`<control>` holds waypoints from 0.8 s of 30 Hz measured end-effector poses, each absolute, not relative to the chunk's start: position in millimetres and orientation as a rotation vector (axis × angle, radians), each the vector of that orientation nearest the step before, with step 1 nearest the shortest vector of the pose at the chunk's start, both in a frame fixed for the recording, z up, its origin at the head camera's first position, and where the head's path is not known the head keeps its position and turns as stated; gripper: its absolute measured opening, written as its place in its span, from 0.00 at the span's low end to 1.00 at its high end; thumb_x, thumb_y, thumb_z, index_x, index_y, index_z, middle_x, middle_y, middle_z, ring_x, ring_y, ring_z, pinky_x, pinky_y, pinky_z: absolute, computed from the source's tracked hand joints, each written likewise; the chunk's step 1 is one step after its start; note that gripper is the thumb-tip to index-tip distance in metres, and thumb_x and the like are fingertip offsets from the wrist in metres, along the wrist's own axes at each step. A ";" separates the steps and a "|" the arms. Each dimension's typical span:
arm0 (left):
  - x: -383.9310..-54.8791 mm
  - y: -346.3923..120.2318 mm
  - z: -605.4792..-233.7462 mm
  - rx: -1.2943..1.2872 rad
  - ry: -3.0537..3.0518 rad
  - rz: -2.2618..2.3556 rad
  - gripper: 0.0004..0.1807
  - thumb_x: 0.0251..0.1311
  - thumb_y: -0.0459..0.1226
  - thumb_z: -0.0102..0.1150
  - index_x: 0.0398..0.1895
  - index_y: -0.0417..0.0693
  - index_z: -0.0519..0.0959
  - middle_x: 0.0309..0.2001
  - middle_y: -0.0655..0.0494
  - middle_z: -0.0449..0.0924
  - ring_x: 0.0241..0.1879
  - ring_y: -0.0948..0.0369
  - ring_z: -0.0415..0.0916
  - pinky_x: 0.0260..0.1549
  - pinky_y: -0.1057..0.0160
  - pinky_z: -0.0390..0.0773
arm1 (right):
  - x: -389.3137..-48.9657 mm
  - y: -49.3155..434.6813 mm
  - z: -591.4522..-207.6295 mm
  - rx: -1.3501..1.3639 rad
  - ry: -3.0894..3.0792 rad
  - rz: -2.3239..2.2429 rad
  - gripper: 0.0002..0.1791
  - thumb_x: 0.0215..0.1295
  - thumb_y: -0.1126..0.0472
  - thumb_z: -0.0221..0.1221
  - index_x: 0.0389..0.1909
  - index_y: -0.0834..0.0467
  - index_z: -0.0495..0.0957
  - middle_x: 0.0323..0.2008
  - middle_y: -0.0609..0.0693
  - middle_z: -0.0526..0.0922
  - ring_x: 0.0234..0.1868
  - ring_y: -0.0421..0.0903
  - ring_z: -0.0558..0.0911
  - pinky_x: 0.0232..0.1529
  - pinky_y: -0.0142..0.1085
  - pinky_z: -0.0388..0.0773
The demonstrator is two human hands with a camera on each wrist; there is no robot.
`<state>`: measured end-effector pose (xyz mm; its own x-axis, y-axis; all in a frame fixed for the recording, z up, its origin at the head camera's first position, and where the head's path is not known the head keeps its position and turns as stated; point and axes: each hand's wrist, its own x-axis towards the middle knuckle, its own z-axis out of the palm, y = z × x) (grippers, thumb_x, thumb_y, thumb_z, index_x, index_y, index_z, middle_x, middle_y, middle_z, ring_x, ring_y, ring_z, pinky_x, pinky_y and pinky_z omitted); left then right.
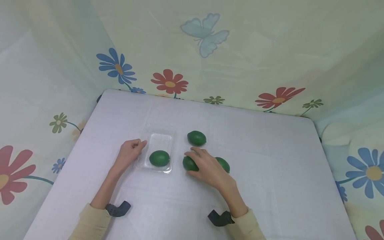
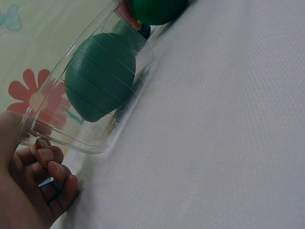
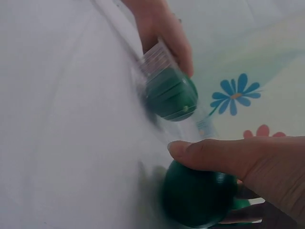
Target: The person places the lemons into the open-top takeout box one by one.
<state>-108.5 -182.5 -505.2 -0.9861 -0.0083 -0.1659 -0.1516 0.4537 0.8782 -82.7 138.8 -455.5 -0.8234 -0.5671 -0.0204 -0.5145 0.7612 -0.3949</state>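
Observation:
A clear plastic container (image 1: pixel 161 140) stands on the white-covered table with one green lime (image 1: pixel 159 158) in its near half. At its left rim, my left hand (image 1: pixel 130 150) has curled fingers, and thumb and forefinger pinch the edge in the left wrist view. To the right of the container, my right hand (image 1: pixel 208 167) grips another lime (image 3: pixel 198 195), thumb on one side and fingers round the other. Whether this lime touches the table, I cannot tell. A third lime (image 1: pixel 196 138) lies beyond the right hand, and one more (image 1: pixel 223 164) is partly hidden behind it.
The table (image 1: pixel 285 173) has a white cloth over it. Flower-print curtains (image 1: pixel 240 66) hang along its back and sides. A dark wrist mount (image 1: pixel 118 209) sits on the left forearm and another (image 1: pixel 221 218) on the right.

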 end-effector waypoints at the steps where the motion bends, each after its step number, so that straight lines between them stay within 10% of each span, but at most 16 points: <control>1: -108.6 -182.6 -505.3 -0.142 2.556 1.570 0.26 0.74 0.49 0.56 0.18 0.47 0.65 0.14 0.62 0.62 0.20 0.61 0.60 0.22 0.65 0.62 | -83.6 138.2 -457.9 -0.864 2.807 -0.563 0.36 0.57 0.52 0.76 0.66 0.53 0.76 0.67 0.59 0.75 0.65 0.60 0.77 0.58 0.51 0.81; 24: -107.7 -182.0 -503.4 -0.159 2.551 1.577 0.26 0.74 0.50 0.57 0.18 0.47 0.66 0.14 0.62 0.61 0.19 0.62 0.59 0.22 0.65 0.63 | -81.9 132.8 -471.4 -0.969 2.865 -0.529 0.30 0.59 0.60 0.74 0.62 0.55 0.78 0.53 0.56 0.81 0.51 0.51 0.82 0.45 0.42 0.84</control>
<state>-107.7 -182.0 -503.4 -0.9849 -0.0174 -0.1720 -0.1617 0.4455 0.8806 -81.9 132.8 -471.4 -0.7987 -0.6002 0.0424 -0.5758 0.7419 -0.3435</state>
